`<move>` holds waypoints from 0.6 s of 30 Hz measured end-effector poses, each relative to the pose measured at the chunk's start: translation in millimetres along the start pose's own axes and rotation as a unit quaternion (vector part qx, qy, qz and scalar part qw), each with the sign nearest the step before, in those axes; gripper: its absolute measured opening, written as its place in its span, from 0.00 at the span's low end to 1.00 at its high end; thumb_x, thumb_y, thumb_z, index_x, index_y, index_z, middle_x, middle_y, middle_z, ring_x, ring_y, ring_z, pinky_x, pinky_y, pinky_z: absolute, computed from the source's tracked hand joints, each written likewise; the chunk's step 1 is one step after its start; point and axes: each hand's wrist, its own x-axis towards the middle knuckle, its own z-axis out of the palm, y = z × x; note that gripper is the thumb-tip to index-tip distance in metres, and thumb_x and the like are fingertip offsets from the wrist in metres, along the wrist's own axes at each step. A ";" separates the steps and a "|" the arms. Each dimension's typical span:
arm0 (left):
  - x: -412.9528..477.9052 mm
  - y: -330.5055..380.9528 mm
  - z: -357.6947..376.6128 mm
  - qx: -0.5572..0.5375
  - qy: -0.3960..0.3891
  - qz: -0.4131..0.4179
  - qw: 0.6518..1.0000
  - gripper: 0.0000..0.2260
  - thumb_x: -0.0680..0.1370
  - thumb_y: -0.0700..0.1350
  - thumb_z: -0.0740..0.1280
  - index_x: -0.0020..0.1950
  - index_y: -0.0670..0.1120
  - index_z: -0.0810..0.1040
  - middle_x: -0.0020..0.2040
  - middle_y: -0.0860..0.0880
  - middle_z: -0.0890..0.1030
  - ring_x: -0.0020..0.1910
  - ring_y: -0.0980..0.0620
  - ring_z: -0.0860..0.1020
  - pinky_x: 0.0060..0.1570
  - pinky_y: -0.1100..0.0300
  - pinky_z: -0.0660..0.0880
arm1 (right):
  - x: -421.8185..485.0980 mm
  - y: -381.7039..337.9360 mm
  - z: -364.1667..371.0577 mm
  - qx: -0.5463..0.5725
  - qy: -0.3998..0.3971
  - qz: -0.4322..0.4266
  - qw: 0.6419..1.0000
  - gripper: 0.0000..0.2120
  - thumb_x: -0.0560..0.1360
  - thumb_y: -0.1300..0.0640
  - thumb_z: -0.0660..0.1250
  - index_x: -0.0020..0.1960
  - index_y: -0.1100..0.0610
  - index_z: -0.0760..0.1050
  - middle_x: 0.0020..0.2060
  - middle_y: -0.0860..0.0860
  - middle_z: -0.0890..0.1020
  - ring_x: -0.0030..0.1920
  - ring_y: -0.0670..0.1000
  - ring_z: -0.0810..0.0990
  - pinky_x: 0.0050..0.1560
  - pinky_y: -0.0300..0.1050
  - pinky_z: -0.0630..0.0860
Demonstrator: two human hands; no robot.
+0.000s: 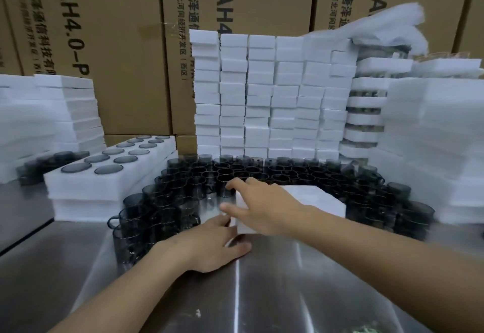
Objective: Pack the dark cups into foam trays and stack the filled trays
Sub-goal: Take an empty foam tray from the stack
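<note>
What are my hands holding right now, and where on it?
The left hand grips the white foam tray at its near left corner; the right hand lies over that end, fingers straight, gripping nothing.

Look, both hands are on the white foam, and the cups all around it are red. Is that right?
Not quite. The cups around the foam are dark grey, not red, as the head view shows. The left hand and right hand are on the foam.
</note>
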 end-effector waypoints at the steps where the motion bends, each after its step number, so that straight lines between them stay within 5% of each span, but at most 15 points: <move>1: -1.4 0.3 -1.9 0.008 0.004 0.004 1.000 0.29 0.82 0.72 0.53 0.79 0.61 0.69 0.79 0.54 0.66 0.75 0.52 0.69 0.71 0.54 0.70 | -0.1 2.3 1.3 0.026 0.011 -0.003 1.000 0.29 0.84 0.31 0.54 0.79 0.45 0.62 0.64 0.51 0.77 0.58 0.56 0.80 0.60 0.57 0.76; 4: -6.6 4.9 -12.4 0.001 0.077 0.012 0.997 0.09 0.83 0.57 0.62 0.52 0.57 0.80 0.49 0.58 0.80 0.46 0.58 0.79 0.43 0.59 0.74 | -4.7 15.9 -5.1 0.065 0.058 -0.019 0.996 0.29 0.83 0.31 0.55 0.79 0.44 0.63 0.63 0.48 0.79 0.57 0.50 0.77 0.64 0.55 0.73; 8: -13.2 12.3 -24.0 -0.069 0.279 -0.021 0.958 0.13 0.78 0.40 0.61 0.38 0.48 0.81 0.34 0.50 0.83 0.34 0.51 0.81 0.38 0.48 0.80 | -21.3 48.0 -16.0 -0.029 0.014 -0.026 0.999 0.35 0.77 0.26 0.60 0.80 0.39 0.61 0.73 0.46 0.72 0.72 0.53 0.70 0.74 0.58 0.63; 12: -17.8 21.9 -26.2 -0.070 0.377 -0.006 0.923 0.13 0.78 0.40 0.61 0.37 0.52 0.79 0.33 0.62 0.80 0.34 0.58 0.78 0.29 0.59 0.68 | -38.5 79.5 -13.2 -0.070 -0.114 -0.010 0.991 0.39 0.75 0.33 0.71 0.80 0.33 0.56 0.78 0.43 0.65 0.75 0.53 0.70 0.74 0.58 0.67; 16: -24.0 16.9 -33.9 0.009 0.434 0.013 0.901 0.11 0.77 0.45 0.60 0.39 0.54 0.79 0.33 0.59 0.79 0.33 0.57 0.77 0.32 0.60 0.72 | -44.9 89.2 -4.4 -0.014 -0.087 -0.040 0.995 0.34 0.77 0.42 0.73 0.77 0.31 0.60 0.75 0.38 0.67 0.68 0.45 0.73 0.67 0.49 0.75; 18: -27.3 5.5 -43.0 0.040 0.449 0.040 0.892 0.11 0.77 0.45 0.60 0.39 0.54 0.80 0.32 0.58 0.79 0.31 0.57 0.76 0.32 0.63 0.67 | -43.1 85.0 -2.4 0.018 -0.079 -0.046 0.996 0.29 0.78 0.41 0.73 0.75 0.31 0.64 0.72 0.36 0.68 0.60 0.40 0.76 0.64 0.47 0.77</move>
